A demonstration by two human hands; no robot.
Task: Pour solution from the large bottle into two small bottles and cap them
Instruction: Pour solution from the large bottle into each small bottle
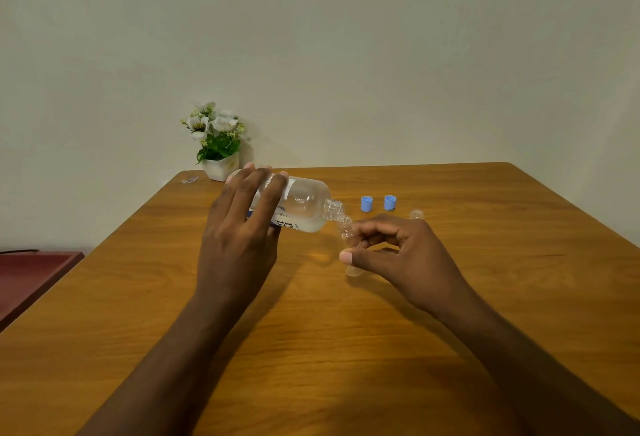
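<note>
My left hand grips the large clear bottle, tipped almost flat with its open neck pointing right. The neck meets the mouth of a small clear bottle, which my right hand pinches between thumb and fingers just above the table. Clear liquid lies along the large bottle's lower side. A second small clear bottle stands behind my right hand, mostly hidden. Two blue caps sit on the table beyond the bottles.
The wooden table runs back to a plain wall. A white pot of artificial flowers stands at the back left edge, with a small clear object beside it. A dark red surface lies left of the table.
</note>
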